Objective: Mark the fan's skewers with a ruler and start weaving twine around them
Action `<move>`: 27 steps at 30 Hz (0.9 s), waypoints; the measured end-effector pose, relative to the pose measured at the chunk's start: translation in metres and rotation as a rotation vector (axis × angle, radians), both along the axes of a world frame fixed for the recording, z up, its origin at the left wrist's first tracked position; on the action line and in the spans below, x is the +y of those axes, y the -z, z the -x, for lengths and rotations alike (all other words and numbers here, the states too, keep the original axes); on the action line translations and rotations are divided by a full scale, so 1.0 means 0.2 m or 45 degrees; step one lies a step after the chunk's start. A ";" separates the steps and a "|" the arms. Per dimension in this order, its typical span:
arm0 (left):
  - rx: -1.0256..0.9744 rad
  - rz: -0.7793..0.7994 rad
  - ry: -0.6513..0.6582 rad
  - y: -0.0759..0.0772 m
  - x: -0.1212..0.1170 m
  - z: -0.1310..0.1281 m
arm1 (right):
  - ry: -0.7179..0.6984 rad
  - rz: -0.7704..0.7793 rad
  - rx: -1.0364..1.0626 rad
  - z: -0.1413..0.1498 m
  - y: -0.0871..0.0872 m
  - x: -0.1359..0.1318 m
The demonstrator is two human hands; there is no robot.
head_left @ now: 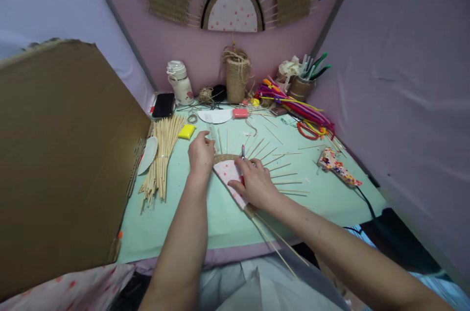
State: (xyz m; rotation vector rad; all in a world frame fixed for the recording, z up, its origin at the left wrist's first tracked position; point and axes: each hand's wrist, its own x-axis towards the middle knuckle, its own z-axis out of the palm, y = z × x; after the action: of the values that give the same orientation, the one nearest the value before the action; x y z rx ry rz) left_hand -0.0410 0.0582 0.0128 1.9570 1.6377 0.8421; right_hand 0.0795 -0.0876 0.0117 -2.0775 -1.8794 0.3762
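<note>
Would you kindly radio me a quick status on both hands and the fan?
Left hand by the clear ruler. Right hand on the dotted fan, slim tool at its fingers. Right hand hides part of the fan.

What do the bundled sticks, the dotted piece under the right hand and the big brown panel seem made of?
Bundled sticks: probably bare wood or bamboo, pale and matt. Dotted piece: fabric or paper, matt white with reddish dots. Brown panel: likely cardboard, dull, rough-edged.
</note>
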 end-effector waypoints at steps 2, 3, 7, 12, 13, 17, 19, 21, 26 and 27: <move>-0.006 -0.046 0.061 0.01 0.00 -0.02 | -0.028 0.032 0.058 -0.03 -0.02 0.01; -0.011 -0.063 0.081 0.01 0.00 -0.02 | -0.039 0.030 0.088 -0.06 -0.03 0.01; 0.036 -0.056 0.110 -0.04 0.02 -0.06 | -0.018 -0.240 0.351 -0.22 -0.11 0.11; 0.142 -0.014 0.177 -0.09 0.09 -0.11 | -0.026 -0.517 1.021 -0.36 -0.15 0.35; 0.167 -0.008 0.180 -0.08 0.10 -0.11 | -0.008 -0.498 1.107 -0.36 -0.13 0.40; 0.136 -0.007 0.204 -0.01 0.12 -0.11 | 0.056 -0.430 1.132 -0.31 -0.04 0.52; 0.079 -0.023 0.209 0.03 0.11 -0.10 | 0.062 -0.444 1.085 -0.27 0.01 0.54; 0.076 -0.068 0.192 0.05 0.09 -0.10 | 0.072 -0.456 1.057 -0.25 0.03 0.56; 0.141 -0.126 0.200 0.04 0.05 -0.09 | 0.071 -0.414 1.025 -0.24 0.05 0.55; 0.158 -0.120 0.199 0.04 0.05 -0.09 | 0.075 -0.400 1.027 -0.25 0.05 0.55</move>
State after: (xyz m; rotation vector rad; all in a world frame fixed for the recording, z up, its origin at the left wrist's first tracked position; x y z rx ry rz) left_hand -0.0230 0.0676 0.0052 2.2100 1.5123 0.7638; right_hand 0.1285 0.0215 0.0025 -1.4477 -1.2840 0.7180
